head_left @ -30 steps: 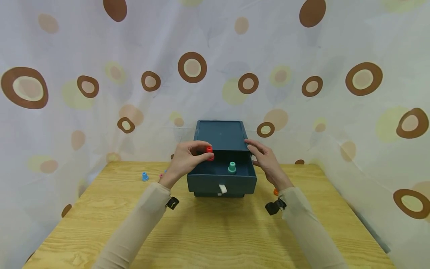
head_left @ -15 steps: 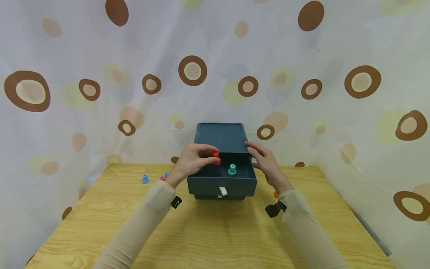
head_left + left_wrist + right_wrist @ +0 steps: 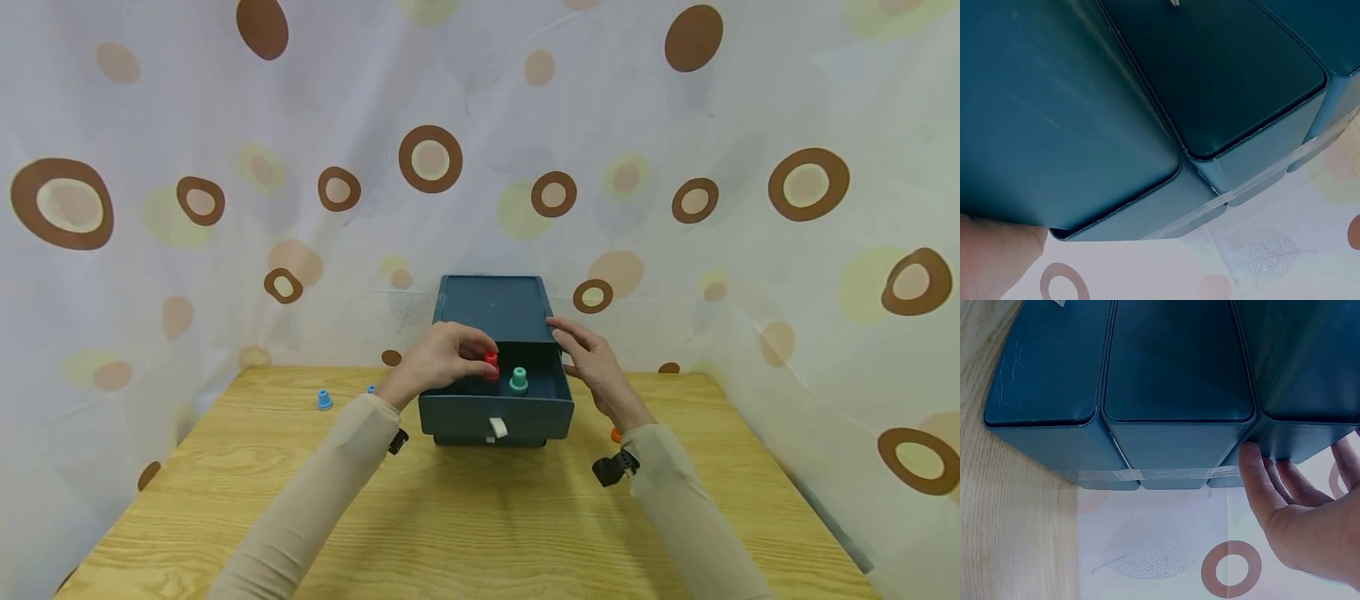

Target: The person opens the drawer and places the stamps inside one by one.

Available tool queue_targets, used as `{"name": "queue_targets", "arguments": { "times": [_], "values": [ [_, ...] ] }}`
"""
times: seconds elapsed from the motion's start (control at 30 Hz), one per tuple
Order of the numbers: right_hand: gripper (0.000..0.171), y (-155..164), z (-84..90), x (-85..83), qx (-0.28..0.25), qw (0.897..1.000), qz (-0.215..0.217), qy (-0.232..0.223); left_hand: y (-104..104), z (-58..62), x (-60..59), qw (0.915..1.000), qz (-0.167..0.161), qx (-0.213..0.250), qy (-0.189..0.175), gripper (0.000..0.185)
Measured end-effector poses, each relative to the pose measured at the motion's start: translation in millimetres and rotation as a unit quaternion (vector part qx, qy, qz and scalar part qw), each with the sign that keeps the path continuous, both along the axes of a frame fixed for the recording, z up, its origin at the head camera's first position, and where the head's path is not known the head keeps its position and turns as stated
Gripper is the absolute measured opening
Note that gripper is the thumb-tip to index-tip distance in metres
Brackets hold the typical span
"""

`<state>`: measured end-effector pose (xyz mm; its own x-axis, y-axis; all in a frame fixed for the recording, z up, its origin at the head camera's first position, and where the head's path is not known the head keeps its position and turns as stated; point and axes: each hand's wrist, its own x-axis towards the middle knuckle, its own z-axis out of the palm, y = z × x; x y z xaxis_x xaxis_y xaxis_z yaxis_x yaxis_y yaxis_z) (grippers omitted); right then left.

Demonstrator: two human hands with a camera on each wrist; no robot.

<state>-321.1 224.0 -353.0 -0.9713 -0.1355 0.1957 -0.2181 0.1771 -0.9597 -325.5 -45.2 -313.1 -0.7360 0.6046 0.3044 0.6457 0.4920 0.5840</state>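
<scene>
The box and its drawer are dark teal, with a white pull tab; 1 peg is red, 1 peg green; the counter is pale wood grain; the curtain is white with brown rings; sleeves beige.

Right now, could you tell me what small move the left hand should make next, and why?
Probably lower a little and let go: the left hand pinches the red peg just above the open drawer, beside the green peg, while the right hand steadies the box.
</scene>
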Motion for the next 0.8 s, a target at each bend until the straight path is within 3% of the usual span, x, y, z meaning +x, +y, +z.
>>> {"name": "queue_targets", "arguments": {
  "times": [0.4,0.8],
  "values": [
    [0.053,1.5,-0.4,-1.3,0.002,1.0,0.004,0.001,4.8,3.7,-3.8,0.9987,-0.027,-0.038,-0.023,0.024],
    [0.053,1.6,-2.9,-3.9,0.001,1.0,0.003,-0.003,6.9,6.0,-6.8,0.9979,-0.041,-0.024,-0.044,0.025]
  ]
}}
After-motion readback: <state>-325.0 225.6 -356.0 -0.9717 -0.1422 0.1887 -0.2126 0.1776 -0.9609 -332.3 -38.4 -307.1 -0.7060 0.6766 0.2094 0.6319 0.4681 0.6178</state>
